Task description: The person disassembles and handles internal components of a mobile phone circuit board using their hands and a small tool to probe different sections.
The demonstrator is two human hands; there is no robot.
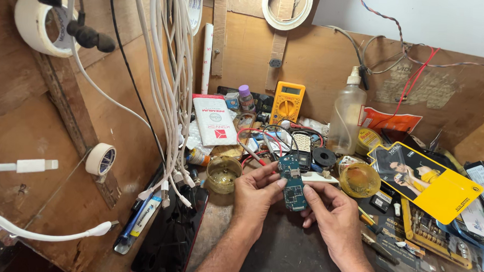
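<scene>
circuit board (pixel 291 181) upright, long axis vertical, both hands

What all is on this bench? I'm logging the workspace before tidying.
circuit board: 1, blue-green, held by both hands, centre
multimeter: 1, yellow, against back wall
bottle: 1, clear plastic, right of multimeter
phone: 1, black, red-edged, lower left
cables: many, white, hanging at left
tape rolls: several, pale, on the wall
jar: 1, amber, left of the hands
yellow box: 1, at right
white packet: 1, propped at back
left hand: 1, grip on the board
right hand: 1, grip on the board
</scene>
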